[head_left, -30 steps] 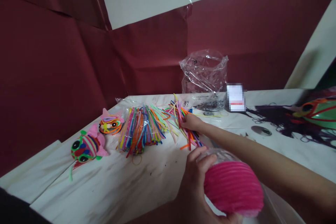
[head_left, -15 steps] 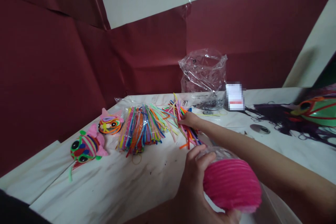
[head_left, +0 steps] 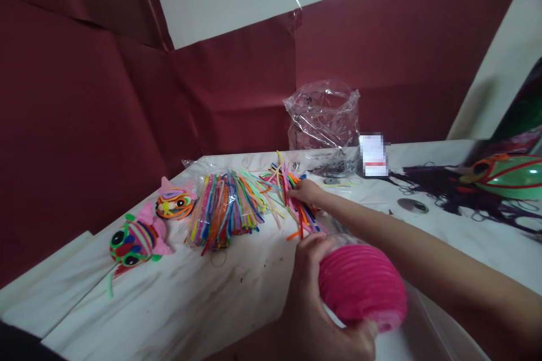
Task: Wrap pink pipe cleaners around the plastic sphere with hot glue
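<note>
My left hand (head_left: 315, 293) is wrapped round a rounded object covered in ridged bright pink strips (head_left: 364, 285), whose far end is clear. My right hand (head_left: 305, 192) reaches across to a loose pile of coloured pipe cleaners (head_left: 301, 217), its fingers bent down among the stems; whether any stem is pinched is hidden. Left of that pile lies a clear bag of many-coloured pipe cleaners (head_left: 228, 208). Two decorated fish figures with black eyes stand further left, one striped with pink fins (head_left: 175, 205), the other with green trim (head_left: 135, 242).
A crumpled clear plastic bag (head_left: 324, 118) stands at the back beside a blurred white card (head_left: 374, 155). To the right are an oval eye-like piece (head_left: 412, 206), dark purple strands (head_left: 440, 186) and a green figure with red lines (head_left: 512, 176). A rubber band (head_left: 218, 259) lies nearer.
The pink object has tilted and shifted slightly left in my left hand, showing its near end. My right hand stays at the loose pile. The whole view has shifted a little.
</note>
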Action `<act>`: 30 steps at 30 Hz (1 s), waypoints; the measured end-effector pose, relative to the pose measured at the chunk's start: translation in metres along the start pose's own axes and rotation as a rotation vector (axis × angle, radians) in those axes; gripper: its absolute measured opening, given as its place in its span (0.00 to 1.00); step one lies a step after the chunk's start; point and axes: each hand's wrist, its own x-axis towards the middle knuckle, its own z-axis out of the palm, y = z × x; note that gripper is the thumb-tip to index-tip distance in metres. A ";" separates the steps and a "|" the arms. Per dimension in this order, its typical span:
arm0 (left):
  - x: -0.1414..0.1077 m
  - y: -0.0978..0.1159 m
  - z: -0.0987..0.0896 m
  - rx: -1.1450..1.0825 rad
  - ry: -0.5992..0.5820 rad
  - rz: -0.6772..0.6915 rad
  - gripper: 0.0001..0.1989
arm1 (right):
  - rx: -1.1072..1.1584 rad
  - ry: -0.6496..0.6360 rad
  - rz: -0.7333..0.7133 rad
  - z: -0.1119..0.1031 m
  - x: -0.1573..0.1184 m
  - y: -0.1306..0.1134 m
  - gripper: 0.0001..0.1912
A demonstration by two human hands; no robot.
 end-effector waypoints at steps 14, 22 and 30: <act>0.006 -0.001 -0.001 -0.028 -0.033 -0.012 0.45 | -0.011 0.097 0.105 -0.017 0.010 0.016 0.17; 0.002 -0.001 0.000 -0.001 -0.059 0.018 0.48 | -0.019 0.011 0.044 0.005 0.008 0.007 0.17; 0.000 0.000 0.002 0.015 -0.019 -0.009 0.49 | 0.020 0.003 0.041 0.015 0.006 0.000 0.17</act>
